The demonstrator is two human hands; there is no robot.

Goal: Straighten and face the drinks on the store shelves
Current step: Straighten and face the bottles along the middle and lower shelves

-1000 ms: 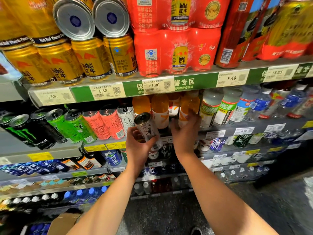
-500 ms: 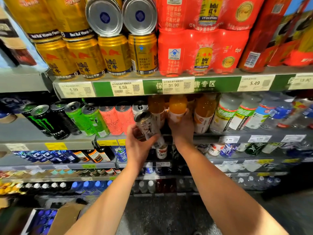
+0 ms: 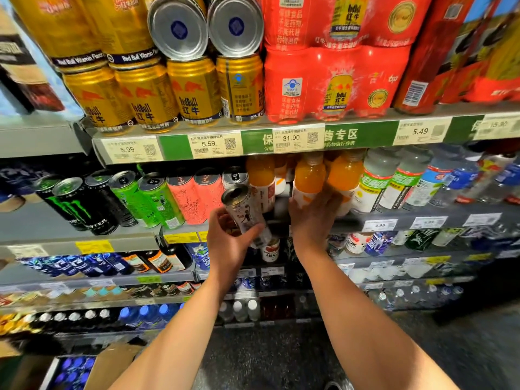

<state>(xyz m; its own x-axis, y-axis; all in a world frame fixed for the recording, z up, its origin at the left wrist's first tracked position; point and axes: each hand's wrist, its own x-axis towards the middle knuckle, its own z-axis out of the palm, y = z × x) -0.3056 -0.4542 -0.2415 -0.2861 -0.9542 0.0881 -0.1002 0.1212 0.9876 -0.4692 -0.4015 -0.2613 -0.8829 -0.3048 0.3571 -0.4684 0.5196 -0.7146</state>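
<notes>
Drinks: slim white metal can (image 3: 244,213) tilted in my left hand (image 3: 228,243), fingers wrapped round its lower half, just left of the orange bottles (image 3: 309,178). Right hand (image 3: 312,218) cups one smooth plastic orange bottle on the shelf (image 3: 351,220).

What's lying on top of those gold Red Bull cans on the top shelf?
More cans lie on their sides on the upright gold cans: two silver can ends face outward, and gold ones show to their left. How far back the rows reach is hidden.
</notes>
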